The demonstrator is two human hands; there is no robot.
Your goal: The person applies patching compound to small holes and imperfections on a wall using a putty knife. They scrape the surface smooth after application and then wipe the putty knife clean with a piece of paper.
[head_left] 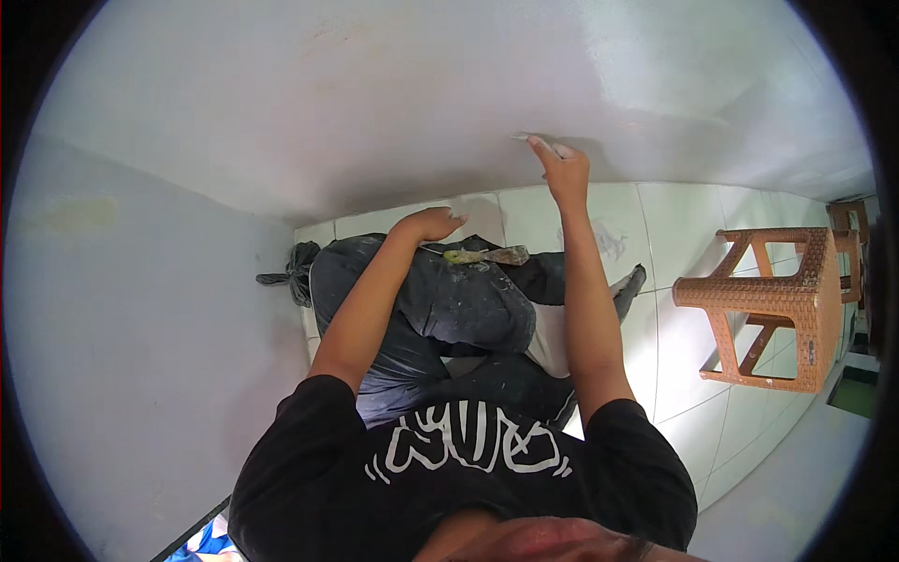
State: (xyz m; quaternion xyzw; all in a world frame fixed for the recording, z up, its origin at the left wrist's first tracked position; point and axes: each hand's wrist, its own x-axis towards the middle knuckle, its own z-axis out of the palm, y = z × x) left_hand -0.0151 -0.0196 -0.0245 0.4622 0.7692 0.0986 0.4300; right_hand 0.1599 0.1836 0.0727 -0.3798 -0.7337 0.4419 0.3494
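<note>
— What was the largest thing there?

— It was the smooth, pale grey-white wall (421,94) in front of the person. At its foot lay the white tiled floor (688,365).

— And after these?

— The dark trousers (464,304), speckled with white, covered the person's bent legs. On the right was 1 brown plastic stool (760,296) with a woven pattern. On the left, beside the trousers, was 1 black knotted bundle (301,272).

— How were the 2 hands?

— The right hand (567,172) was raised near the wall, its thumb and fingers closed in a pinch. The left hand (431,224) was low by the trousers, loosely open, with nothing gripped that I could see.

— And the smallest things?

— A tool with a yellow-green handle and a smeared grey flat end (504,255) lay across the trousers, near the left hand. The right fingertips held 1 thin pale piece (522,137); I could not tell if it touched the wall.
</note>
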